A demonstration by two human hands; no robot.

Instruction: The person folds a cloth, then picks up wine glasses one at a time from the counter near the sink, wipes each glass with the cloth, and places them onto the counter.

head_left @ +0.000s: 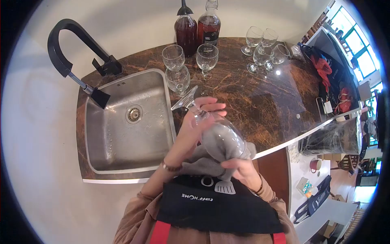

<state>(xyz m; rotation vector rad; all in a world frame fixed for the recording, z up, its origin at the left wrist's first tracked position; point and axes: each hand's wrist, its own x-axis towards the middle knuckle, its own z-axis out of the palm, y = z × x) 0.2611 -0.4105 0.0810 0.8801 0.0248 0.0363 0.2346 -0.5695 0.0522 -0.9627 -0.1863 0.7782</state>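
Observation:
A clear stemmed glass (220, 132) is tilted in front of my body, its foot toward the upper left and its bowl toward the lower right. My left hand (194, 126) is wrapped round it near the stem and the base of the bowl. At the rim, my right hand (242, 167) grips a grey cloth (199, 163), part of which shows inside the bowl. The cloth hangs down to the left, over the front of a black apron (219, 203).
A steel sink (134, 138) with a black faucet (75, 24) lies left. Several stemmed glasses (207, 59) stand on the brown counter (260, 110), two bottles (209, 30) behind them. Bags (337, 77) lie right; a red mug (315, 164) is on a white surface beyond.

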